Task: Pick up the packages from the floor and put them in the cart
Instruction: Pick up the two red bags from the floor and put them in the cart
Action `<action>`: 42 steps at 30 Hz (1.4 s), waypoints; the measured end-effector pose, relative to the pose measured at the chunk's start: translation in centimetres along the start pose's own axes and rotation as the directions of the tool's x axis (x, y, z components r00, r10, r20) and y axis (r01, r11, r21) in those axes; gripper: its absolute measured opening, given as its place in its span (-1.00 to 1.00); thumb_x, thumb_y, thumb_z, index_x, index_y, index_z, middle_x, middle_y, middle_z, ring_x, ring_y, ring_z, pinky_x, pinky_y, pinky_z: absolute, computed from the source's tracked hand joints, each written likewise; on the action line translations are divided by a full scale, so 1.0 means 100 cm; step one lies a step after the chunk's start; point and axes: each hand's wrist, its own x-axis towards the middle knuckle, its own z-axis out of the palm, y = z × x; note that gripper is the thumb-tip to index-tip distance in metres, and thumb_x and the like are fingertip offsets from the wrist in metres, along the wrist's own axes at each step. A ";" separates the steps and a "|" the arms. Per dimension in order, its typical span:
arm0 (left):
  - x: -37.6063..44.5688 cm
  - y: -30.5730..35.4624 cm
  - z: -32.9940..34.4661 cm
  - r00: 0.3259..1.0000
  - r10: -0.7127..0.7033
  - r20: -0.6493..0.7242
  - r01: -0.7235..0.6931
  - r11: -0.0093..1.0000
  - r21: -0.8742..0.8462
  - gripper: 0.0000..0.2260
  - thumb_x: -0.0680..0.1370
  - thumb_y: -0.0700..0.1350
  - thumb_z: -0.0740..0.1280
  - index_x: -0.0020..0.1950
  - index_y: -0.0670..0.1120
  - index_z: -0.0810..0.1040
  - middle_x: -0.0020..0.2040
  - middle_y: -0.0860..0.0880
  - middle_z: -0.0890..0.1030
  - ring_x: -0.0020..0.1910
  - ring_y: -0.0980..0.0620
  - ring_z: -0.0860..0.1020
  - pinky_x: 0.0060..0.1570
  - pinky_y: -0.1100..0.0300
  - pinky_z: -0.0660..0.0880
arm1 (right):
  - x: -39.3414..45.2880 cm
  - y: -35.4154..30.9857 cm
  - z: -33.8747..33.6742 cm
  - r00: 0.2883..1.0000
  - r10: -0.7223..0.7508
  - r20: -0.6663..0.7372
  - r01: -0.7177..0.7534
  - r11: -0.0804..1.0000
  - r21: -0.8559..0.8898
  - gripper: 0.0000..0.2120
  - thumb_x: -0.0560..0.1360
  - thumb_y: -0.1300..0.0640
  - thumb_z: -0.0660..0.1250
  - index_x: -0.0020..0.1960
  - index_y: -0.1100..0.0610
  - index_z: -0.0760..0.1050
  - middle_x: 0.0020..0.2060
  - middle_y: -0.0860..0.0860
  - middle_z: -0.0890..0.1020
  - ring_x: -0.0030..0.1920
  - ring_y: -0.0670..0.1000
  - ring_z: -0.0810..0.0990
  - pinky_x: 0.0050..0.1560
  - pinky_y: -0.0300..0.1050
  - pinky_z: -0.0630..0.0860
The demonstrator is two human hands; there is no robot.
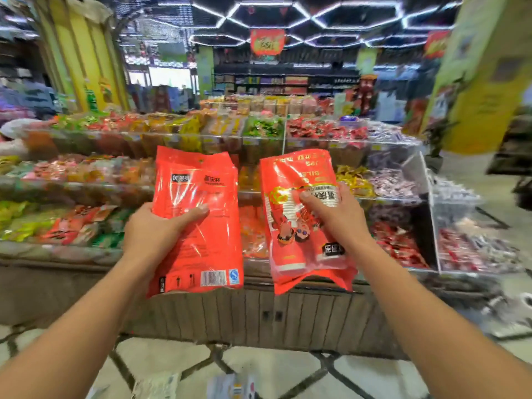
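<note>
I hold two red plastic packages up at chest height in front of a snack display. My left hand (pixel 155 228) grips the left package (pixel 198 246) by its left edge, thumb across the front; a barcode shows at its bottom. My right hand (pixel 331 214) grips the right package (pixel 299 254) near its middle; this one is upside down, with cartoon figures and cups visible inside. More pale packages (pixel 230 387) lie on the floor at the bottom edge. No cart is in view.
A tiered display stand (pixel 288 318) with clear bins of wrapped snacks stands straight ahead, its wood-panelled base close to my arms. Yellow pillars rise at left (pixel 83 61) and right (pixel 486 82). Tiled floor (pixel 273 370) runs below, and dark shelves line the back wall.
</note>
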 end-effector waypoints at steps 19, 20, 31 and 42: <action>-0.316 0.179 0.467 0.728 0.229 0.646 -0.149 0.973 -0.178 -0.05 -0.15 0.59 0.51 0.05 0.03 0.73 -0.04 0.04 0.78 -0.01 -0.05 0.74 0.15 -0.11 0.65 | -0.158 0.142 -0.523 0.727 0.190 -0.660 -0.328 0.940 -0.091 -0.39 0.20 -0.48 0.53 0.17 -0.28 0.53 0.05 -0.12 0.76 0.05 0.00 0.75 0.20 0.19 0.65; -0.335 0.187 0.487 0.709 0.229 0.667 -0.145 0.973 -0.179 -0.07 -0.14 0.58 0.52 0.05 0.03 0.74 -0.05 0.06 0.78 -0.03 -0.04 0.74 0.15 -0.10 0.66 | -0.165 0.150 -0.547 0.718 0.187 -0.670 -0.334 0.938 -0.096 -0.37 0.22 -0.48 0.53 0.20 -0.26 0.54 0.04 -0.13 0.76 0.05 -0.01 0.76 0.20 0.19 0.65; -0.520 0.255 0.696 0.416 0.270 0.868 -0.160 0.962 -0.222 -0.09 -0.07 0.59 0.55 0.10 0.04 0.70 -0.05 0.03 0.77 -0.06 -0.06 0.74 0.11 -0.15 0.67 | -0.244 0.227 -0.755 0.504 0.270 -0.820 -0.467 0.884 0.004 -0.31 0.35 -0.34 0.59 0.39 -0.16 0.50 0.10 -0.15 0.73 0.06 -0.06 0.74 0.20 0.13 0.67; -0.648 0.304 0.930 0.193 0.219 0.957 -0.085 0.975 -0.206 -0.33 0.10 0.43 0.64 0.06 0.07 0.71 -0.09 0.05 0.76 -0.05 -0.04 0.73 0.07 -0.09 0.66 | -0.227 0.341 -0.947 0.327 0.332 -0.885 -0.560 0.822 0.102 -0.43 0.38 -0.30 0.58 0.28 -0.11 0.54 0.01 -0.08 0.76 0.00 0.02 0.76 0.11 0.17 0.68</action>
